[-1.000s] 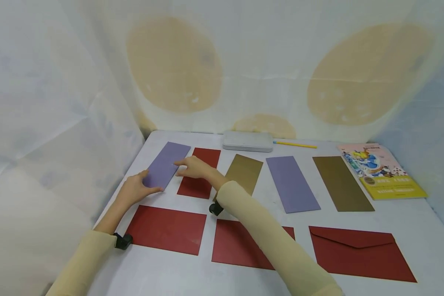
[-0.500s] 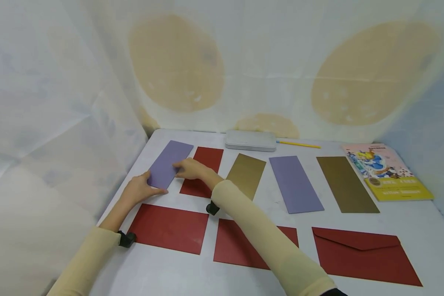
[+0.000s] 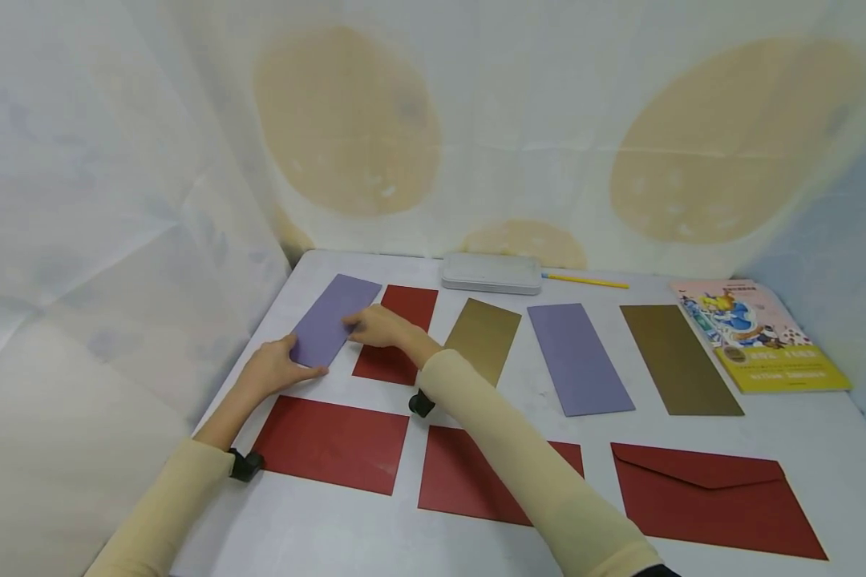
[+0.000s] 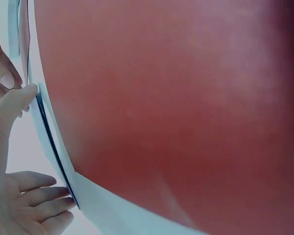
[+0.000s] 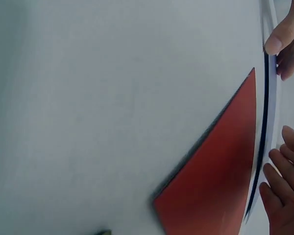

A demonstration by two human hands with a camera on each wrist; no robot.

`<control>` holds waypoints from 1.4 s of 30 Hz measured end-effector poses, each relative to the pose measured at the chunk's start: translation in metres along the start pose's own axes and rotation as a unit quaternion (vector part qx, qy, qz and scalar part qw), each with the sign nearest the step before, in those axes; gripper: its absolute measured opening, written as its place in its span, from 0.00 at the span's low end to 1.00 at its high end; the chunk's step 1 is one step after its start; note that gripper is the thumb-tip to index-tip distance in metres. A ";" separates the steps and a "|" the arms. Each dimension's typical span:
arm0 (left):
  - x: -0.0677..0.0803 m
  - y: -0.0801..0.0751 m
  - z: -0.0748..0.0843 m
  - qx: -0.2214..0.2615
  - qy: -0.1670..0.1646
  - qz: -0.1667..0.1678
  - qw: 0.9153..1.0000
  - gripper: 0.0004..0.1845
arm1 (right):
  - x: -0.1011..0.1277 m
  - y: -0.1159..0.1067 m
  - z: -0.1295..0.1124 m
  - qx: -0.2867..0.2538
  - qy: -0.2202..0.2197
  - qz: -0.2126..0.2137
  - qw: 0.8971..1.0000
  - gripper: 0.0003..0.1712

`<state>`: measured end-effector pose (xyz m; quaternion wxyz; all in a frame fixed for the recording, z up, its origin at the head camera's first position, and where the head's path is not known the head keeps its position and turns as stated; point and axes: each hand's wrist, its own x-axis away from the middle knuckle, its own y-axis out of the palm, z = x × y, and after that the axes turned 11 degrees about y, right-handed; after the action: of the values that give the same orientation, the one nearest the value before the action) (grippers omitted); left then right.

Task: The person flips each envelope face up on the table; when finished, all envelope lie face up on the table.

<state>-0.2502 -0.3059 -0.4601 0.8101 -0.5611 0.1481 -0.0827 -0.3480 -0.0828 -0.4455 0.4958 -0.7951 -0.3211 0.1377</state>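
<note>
A purple envelope (image 3: 332, 312) lies slanted at the far left of the table. My right hand (image 3: 384, 328) pinches its right long edge between thumb and fingers; the right wrist view shows the thumb (image 5: 275, 44) above that edge and fingertips below. Around the near end spreads my left hand (image 3: 270, 370), thumb at one corner and fingers at the other. Its fingers (image 4: 44, 193) look fairly straight in the left wrist view. Under the right hand lies a red envelope (image 3: 407, 304), partly covered. Another red envelope (image 3: 332, 445) sits nearer, below the left hand.
A gold envelope (image 3: 479, 332), another purple one (image 3: 580, 361) and a darker gold one (image 3: 681, 361) continue the row rightward. Two red envelopes (image 3: 714, 505) (image 3: 469, 473) lie in front. A grey tin case (image 3: 491, 274), a yellow pencil (image 3: 588, 280) and a book (image 3: 765, 336) are at the back.
My right hand's fingers have come down onto the purple envelope's right edge and closed on it. The left hand stays at the near end; the whole view has shifted slightly.
</note>
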 end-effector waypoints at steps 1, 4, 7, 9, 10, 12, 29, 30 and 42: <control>0.001 0.000 0.000 0.001 0.001 -0.001 1.000 0.48 | 0.001 -0.001 0.002 -0.001 0.000 0.010 1.000 0.25; 0.003 -0.001 -0.001 0.007 0.001 -0.004 1.000 0.48 | 0.003 -0.003 0.007 -0.011 0.010 0.036 0.999 0.26; 0.006 -0.002 -0.002 0.018 -0.001 -0.008 1.000 0.48 | 0.004 -0.006 0.013 -0.028 0.028 0.062 0.997 0.26; 0.007 -0.003 -0.003 0.022 -0.006 -0.014 1.000 0.50 | 0.006 -0.008 0.015 -0.043 0.037 0.070 0.996 0.27; 0.008 -0.003 -0.003 0.023 -0.009 -0.018 1.000 0.51 | 0.006 -0.008 0.016 -0.043 0.040 0.074 0.996 0.27; 0.010 -0.004 -0.002 0.031 -0.014 -0.024 0.999 0.52 | 0.007 -0.010 0.017 -0.049 0.044 0.078 0.995 0.27; 0.015 -0.016 0.003 0.120 -0.052 -0.048 0.990 0.45 | 0.012 -0.020 0.021 -0.065 -0.014 0.152 0.986 0.27; 0.015 -0.017 0.003 0.129 -0.053 -0.049 0.989 0.45 | 0.013 -0.021 0.021 -0.067 -0.014 0.156 0.985 0.27; 0.016 -0.021 0.007 0.196 -0.066 -0.066 0.976 0.42 | 0.018 -0.026 0.015 -0.067 -0.057 0.197 0.976 0.25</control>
<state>-0.2321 -0.3123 -0.4409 0.9051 -0.4043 0.0376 -0.1264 -0.3523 -0.0530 -0.4276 0.3852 -0.8652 -0.1944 0.2556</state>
